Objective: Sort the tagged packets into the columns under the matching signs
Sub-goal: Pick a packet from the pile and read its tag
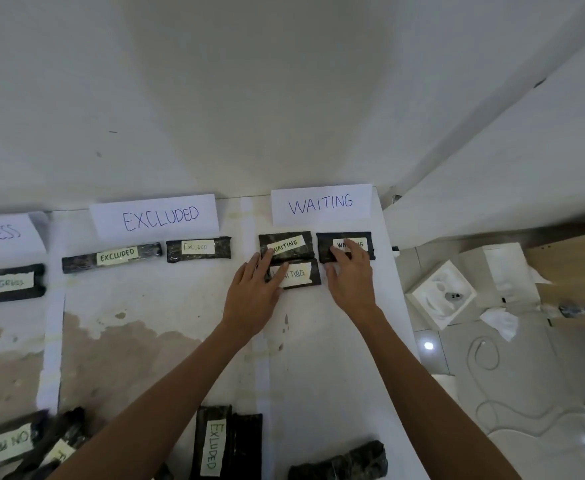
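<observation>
Under the WAITING sign [321, 204] lie three dark packets tagged WAITING: one at the top left [286, 244], one at the top right [325, 245] and one below [301, 274]. My left hand [254, 292] lies flat with straight fingers over the left ends of the two left packets. My right hand [351, 275] rests its fingers on the top right packet, covering part of its tag. Two packets tagged EXCLUDED [111, 257] [199, 249] lie under the EXCLUDED sign [154, 216]. A PROGRESS packet [7, 284] lies under its sign [0, 233] at the left edge.
Unsorted packets lie along the near edge: one tagged EXCLUDED [211, 443], an untagged-side one [339, 462], several at the bottom left [24, 445]. White tape strips [52, 341] divide the columns. The table's right edge [408, 323] drops to a floor with foam boxes [440, 294] and a cable.
</observation>
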